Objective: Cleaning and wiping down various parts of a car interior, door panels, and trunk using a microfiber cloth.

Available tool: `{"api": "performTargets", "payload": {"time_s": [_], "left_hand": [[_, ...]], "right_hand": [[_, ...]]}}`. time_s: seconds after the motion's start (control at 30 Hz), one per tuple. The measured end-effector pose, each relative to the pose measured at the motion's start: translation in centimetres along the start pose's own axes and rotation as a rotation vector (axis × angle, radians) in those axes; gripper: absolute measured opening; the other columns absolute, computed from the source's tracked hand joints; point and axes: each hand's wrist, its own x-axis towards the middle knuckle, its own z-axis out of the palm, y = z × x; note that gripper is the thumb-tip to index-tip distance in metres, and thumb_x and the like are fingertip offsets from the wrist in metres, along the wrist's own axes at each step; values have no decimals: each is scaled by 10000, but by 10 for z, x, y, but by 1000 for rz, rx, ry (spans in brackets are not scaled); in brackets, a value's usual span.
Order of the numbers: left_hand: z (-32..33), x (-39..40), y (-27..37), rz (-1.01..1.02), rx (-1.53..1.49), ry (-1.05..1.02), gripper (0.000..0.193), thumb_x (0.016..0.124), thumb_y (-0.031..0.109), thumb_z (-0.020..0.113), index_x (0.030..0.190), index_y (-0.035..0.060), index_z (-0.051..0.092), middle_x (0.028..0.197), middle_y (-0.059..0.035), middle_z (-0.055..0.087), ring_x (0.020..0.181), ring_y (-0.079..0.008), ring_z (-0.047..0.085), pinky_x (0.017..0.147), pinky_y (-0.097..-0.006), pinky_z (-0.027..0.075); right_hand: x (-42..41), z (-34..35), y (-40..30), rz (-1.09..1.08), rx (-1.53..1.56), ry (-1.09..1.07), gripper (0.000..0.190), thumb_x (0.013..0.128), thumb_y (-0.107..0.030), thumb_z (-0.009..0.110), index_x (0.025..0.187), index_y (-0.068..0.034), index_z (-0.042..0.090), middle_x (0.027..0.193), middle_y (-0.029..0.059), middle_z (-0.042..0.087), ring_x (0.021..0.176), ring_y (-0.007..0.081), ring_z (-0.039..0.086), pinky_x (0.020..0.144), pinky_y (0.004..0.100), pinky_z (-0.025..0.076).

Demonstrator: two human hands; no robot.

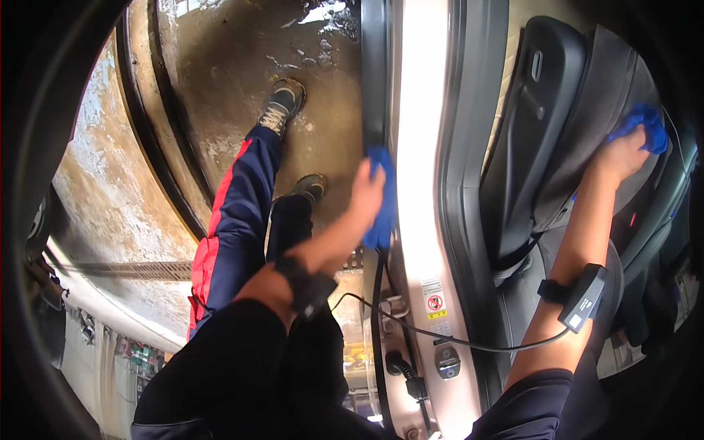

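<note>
My left hand (367,192) grips a blue cloth (383,209) and presses it along the dark outer edge of the car's door sill. Farther right, inside the car, my right hand (624,154) is closed on a second blue cloth (641,124). That cloth lies against the grey side of a car seat (594,93). Between my hands runs the pale, brightly lit door frame (423,110) with its black rubber seal (459,165). My fingertips on the right are partly hidden by the bunched cloth.
A black cable (440,330) spans between the devices strapped to my forearms, crossing the door frame above a metal latch striker (447,363). Black seat side trim (533,126) stands beside the seat. Wet concrete floor (231,71) and a drain grate (137,269) lie left.
</note>
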Motion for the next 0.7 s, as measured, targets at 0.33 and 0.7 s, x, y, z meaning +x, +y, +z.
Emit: {"api": "performTargets", "payload": {"time_s": [0.33, 0.7], "left_hand": [[2, -88, -82, -340, 228, 34, 599, 980, 391, 441, 1400, -30, 376, 1404, -288, 419, 1309, -423, 396, 1094, -404, 323], [41, 132, 291, 708, 451, 195, 752, 822, 326, 712, 1392, -6, 350, 1279, -270, 543, 1167, -375, 563, 964, -403, 463]], "right_hand": [[-1, 10, 11, -56, 134, -44, 419, 906, -287, 501, 1077, 84, 595, 985, 171, 653, 894, 276, 606, 833, 393, 448], [-2, 8, 34, -70, 202, -88, 446, 956, -192, 448, 1327, 55, 440, 1287, 167, 529, 1181, 255, 502, 1030, 349, 354]]}}
